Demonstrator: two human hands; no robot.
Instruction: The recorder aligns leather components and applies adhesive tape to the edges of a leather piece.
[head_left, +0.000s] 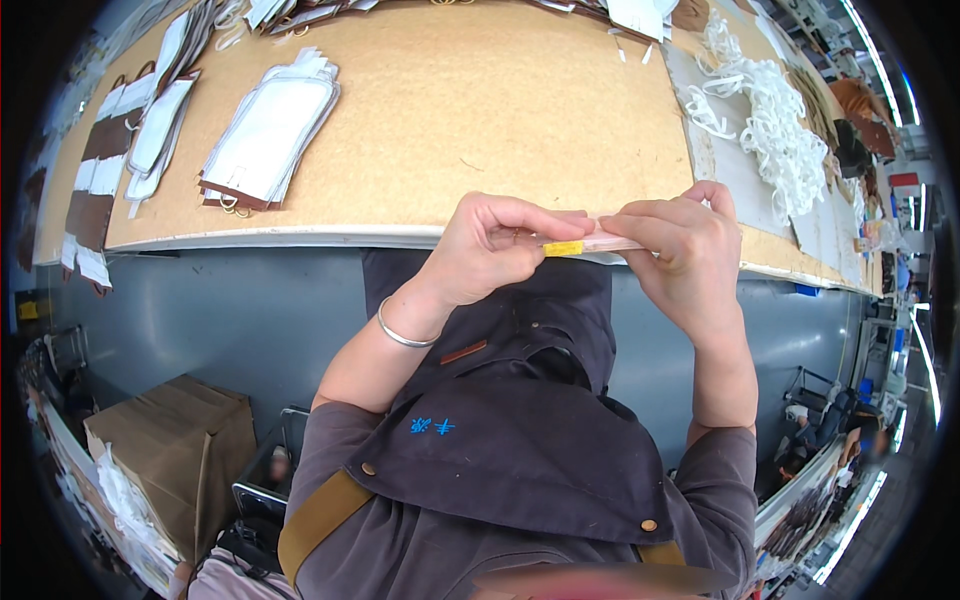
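Observation:
Both hands meet at the near edge of the table, holding a thin pale pinkish piece [606, 241] seen almost edge-on. A short yellow patch [563, 248] shows at its left end. My left hand [490, 245], with a silver bangle at the wrist, pinches that end between thumb and bent fingers. On the other end, the fingers of my right hand [680, 240] lie over the top with the thumb underneath. The fingers cover much of the piece, so its full shape and kind cannot be made out.
The tan tabletop [480, 110] carries a stack of white-faced, brown-edged panels [270, 130] with brass rings, left of my hands. More brown and white pieces [100, 170] line the far left. White ribbon [765, 130] lies heaped at right. A brown box [180, 450] stands behind me, left.

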